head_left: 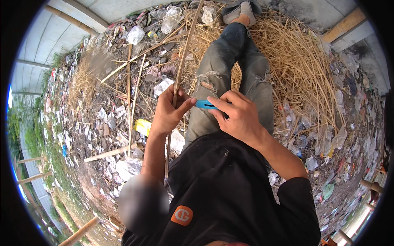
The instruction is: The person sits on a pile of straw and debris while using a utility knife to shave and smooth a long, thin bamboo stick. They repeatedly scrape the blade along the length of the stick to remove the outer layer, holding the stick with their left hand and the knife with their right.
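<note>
My left hand (169, 110) is closed around a long, thin bamboo strip (180, 67). The strip runs from the far edge of the view, past my left palm and down beside my hip. In my right hand (239, 114) is a small blue utility knife (204, 104) with a dark slot in its body. Its left end meets my left thumb tip, and no blade can be made out. Both hands are close together above my lap, over my worn grey jeans (256, 86).
Dry straw (293, 69) lies around my outstretched legs. More bamboo strips (129, 90) and a thicker stick (111, 153) rest at left among plastic scraps. A yellow packet (142, 127) is near my left forearm. A grey wall (119, 9) stands beyond.
</note>
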Demonstrator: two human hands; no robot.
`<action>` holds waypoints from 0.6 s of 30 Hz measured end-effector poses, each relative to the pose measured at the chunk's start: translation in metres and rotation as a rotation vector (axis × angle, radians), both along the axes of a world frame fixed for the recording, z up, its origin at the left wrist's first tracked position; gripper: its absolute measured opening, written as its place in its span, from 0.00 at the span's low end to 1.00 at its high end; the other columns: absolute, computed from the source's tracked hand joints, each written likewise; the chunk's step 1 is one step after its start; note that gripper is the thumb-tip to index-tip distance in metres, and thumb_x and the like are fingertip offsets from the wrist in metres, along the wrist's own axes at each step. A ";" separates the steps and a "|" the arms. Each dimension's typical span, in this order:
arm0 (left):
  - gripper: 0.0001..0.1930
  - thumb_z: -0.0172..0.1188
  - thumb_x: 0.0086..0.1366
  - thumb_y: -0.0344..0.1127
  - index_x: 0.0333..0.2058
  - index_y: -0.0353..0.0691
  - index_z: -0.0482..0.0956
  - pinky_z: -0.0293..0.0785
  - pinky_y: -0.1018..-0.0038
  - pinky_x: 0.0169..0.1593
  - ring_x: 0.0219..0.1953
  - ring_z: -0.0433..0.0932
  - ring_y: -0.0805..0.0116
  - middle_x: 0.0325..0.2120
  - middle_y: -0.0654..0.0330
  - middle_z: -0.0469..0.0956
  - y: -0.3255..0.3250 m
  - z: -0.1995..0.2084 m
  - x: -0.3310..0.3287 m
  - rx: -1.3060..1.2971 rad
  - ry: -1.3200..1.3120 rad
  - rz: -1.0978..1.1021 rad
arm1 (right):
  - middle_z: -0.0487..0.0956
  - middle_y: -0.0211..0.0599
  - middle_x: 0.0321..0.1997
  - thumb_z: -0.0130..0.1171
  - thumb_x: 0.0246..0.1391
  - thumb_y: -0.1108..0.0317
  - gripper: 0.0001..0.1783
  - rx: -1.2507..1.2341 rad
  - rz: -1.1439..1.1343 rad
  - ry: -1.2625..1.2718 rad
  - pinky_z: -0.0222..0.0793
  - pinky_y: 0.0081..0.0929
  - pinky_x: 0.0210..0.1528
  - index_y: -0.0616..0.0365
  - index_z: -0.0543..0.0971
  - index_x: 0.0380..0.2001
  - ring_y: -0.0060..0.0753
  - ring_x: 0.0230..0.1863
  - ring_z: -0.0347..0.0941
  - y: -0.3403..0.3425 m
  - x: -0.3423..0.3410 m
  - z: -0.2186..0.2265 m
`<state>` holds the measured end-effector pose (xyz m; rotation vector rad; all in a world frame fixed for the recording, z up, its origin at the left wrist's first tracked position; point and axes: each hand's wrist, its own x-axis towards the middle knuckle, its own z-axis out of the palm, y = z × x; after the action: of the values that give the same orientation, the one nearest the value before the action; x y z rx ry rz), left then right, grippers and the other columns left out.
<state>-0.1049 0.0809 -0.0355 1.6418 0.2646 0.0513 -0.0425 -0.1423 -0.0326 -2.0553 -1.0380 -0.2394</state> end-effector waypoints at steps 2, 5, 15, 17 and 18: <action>0.18 0.72 0.63 0.31 0.38 0.40 0.67 0.70 0.82 0.36 0.32 0.75 0.81 0.29 0.63 0.79 0.002 0.003 -0.002 0.009 0.037 -0.010 | 0.76 0.31 0.30 0.74 0.44 0.72 0.18 0.012 0.009 0.000 0.73 0.31 0.33 0.55 0.87 0.42 0.35 0.32 0.76 0.000 0.000 0.000; 0.18 0.72 0.63 0.30 0.40 0.40 0.67 0.73 0.80 0.38 0.34 0.77 0.79 0.30 0.61 0.80 0.001 0.004 -0.004 0.026 0.041 -0.018 | 0.75 0.32 0.29 0.75 0.42 0.74 0.20 0.024 0.016 0.005 0.73 0.32 0.32 0.55 0.86 0.43 0.36 0.31 0.75 -0.001 -0.001 -0.001; 0.17 0.69 0.63 0.25 0.43 0.38 0.67 0.75 0.80 0.39 0.35 0.79 0.77 0.31 0.59 0.81 -0.001 0.009 -0.008 0.043 0.020 -0.029 | 0.76 0.31 0.30 0.73 0.45 0.71 0.17 0.002 0.010 0.026 0.74 0.31 0.34 0.56 0.87 0.42 0.34 0.33 0.76 -0.002 -0.001 0.001; 0.17 0.68 0.63 0.25 0.43 0.38 0.67 0.75 0.80 0.40 0.35 0.79 0.77 0.32 0.59 0.81 -0.002 0.006 -0.009 -0.002 0.005 -0.022 | 0.76 0.31 0.30 0.73 0.45 0.71 0.17 0.000 0.006 0.029 0.74 0.31 0.34 0.56 0.87 0.42 0.34 0.33 0.76 -0.002 -0.001 0.001; 0.17 0.68 0.63 0.24 0.43 0.38 0.67 0.76 0.80 0.41 0.36 0.79 0.76 0.32 0.59 0.81 -0.002 0.005 -0.009 -0.025 -0.003 -0.018 | 0.76 0.31 0.30 0.73 0.45 0.71 0.17 -0.001 0.006 0.026 0.74 0.31 0.34 0.56 0.87 0.42 0.34 0.33 0.76 -0.002 -0.001 0.001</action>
<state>-0.1137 0.0785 -0.0308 1.6193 0.2477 0.0364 -0.0439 -0.1442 -0.0316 -2.0507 -1.0288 -0.2088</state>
